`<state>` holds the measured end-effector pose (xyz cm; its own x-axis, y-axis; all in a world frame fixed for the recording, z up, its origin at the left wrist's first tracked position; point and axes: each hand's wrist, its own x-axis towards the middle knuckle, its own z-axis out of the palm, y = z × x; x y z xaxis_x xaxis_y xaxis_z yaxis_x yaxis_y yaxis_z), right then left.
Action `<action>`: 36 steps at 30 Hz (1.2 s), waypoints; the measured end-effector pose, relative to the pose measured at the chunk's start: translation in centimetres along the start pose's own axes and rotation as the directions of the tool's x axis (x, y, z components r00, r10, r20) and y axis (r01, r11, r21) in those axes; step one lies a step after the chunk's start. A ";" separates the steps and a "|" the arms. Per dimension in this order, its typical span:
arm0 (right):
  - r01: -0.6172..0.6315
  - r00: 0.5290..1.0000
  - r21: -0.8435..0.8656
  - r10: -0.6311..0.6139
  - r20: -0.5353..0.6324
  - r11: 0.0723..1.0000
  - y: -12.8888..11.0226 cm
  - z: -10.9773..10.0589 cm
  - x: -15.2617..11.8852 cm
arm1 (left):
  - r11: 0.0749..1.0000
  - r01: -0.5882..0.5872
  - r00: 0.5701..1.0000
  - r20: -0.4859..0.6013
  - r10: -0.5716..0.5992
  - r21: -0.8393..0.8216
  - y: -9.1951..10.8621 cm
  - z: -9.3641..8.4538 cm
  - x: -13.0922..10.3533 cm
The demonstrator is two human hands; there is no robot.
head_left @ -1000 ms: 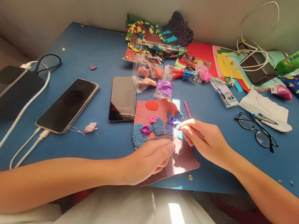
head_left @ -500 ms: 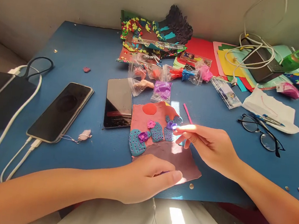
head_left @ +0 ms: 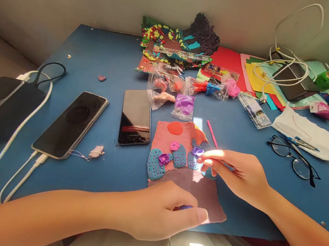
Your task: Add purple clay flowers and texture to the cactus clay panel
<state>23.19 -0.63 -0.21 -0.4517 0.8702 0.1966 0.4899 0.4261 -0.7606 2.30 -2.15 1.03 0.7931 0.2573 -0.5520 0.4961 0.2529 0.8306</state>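
A clay picture [head_left: 186, 195] lies on the blue table, with a pink upper part, a brown lower part and a red-orange disc [head_left: 175, 128]. Blue dotted cactus shapes [head_left: 156, 165] carry flowers, among them a pink flower [head_left: 174, 145] and a dark purple flower [head_left: 164, 159]. My right hand [head_left: 237, 171] pinches at a lighter purple clay flower [head_left: 197, 152] on the right-hand cactus. My left hand [head_left: 169, 213] is closed over the picture's lower edge; a bit of blue-purple clay [head_left: 185, 207] shows between thumb and fingers, its rest hidden.
A pink stick tool [head_left: 212, 134] lies beyond the picture. Behind it are bagged clays [head_left: 184, 106]. Two phones [head_left: 136, 116] [head_left: 70, 125], cables and a charm [head_left: 96, 152] lie left; eyeglasses [head_left: 293, 158], a white cloth [head_left: 307, 132] and coloured papers [head_left: 223, 62] lie right and behind.
The clay picture has slid slightly toward me and right, away from the nearer phone, along with both hands. That phone's screen now shows clock digits. The view has shifted a little.
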 end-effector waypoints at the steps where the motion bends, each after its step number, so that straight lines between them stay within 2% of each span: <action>1: 0.009 1.000 0.031 -0.008 -0.017 0.999 0.0 0.0 -0.1 | 1.000 0.000 1.000 0.009 0.000 -0.023 0.0 -0.1 -0.1; 4: 0.016 0.999 0.130 -0.012 -0.034 0.991 0.2 0.1 -0.2 | 0.996 -0.032 0.999 0.006 0.032 -0.081 0.1 -0.3 -0.2; 9: 0.080 0.996 0.041 -0.078 -0.053 0.996 0.5 -0.2 -0.5 | 0.992 -0.052 0.999 -0.010 0.051 -0.115 -0.1 -0.4 0.0; 11: 0.097 0.993 0.067 -0.092 -0.078 0.993 0.5 -0.3 -0.6 | 0.994 -0.043 0.999 -0.011 0.042 -0.101 0.0 -0.5 0.1; 15: 0.091 0.995 0.088 -0.086 -0.058 0.992 0.7 -0.5 -0.6 | 0.994 -0.020 1.000 0.009 0.021 -0.104 0.2 -0.5 0.1; 19: 0.152 0.981 0.110 -0.136 -0.136 0.982 0.9 -0.6 -0.4 | 0.993 -0.024 1.000 -0.009 0.023 -0.119 0.0 -0.4 0.1; 22: 0.211 0.964 -0.009 -0.209 -0.162 0.978 0.8 -0.5 -0.2 | 0.991 -0.020 1.000 -0.004 0.020 -0.132 -0.1 -0.4 0.1; 26: 0.266 0.950 -0.163 -0.287 -0.122 0.950 0.7 -0.4 -0.2 | 0.994 -0.013 1.000 -0.003 0.013 -0.109 0.0 -0.4 0.1; 32: 0.203 0.959 -0.282 -0.248 -0.137 0.938 0.8 -0.3 -0.6 | 0.993 0.003 1.000 0.004 -0.003 -0.122 -0.2 -0.4 0.2; 36: 0.180 0.978 -0.248 -0.201 -0.063 0.952 1.1 -0.1 -0.6 | 0.994 -0.023 1.000 -0.007 0.022 -0.104 -0.2 -0.4 0.2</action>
<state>24.09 -0.65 -1.07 -0.4932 0.7805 0.3841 0.5697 0.6235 -0.5354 2.18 -1.80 0.72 0.8015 0.2694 -0.5338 0.4383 0.3424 0.8310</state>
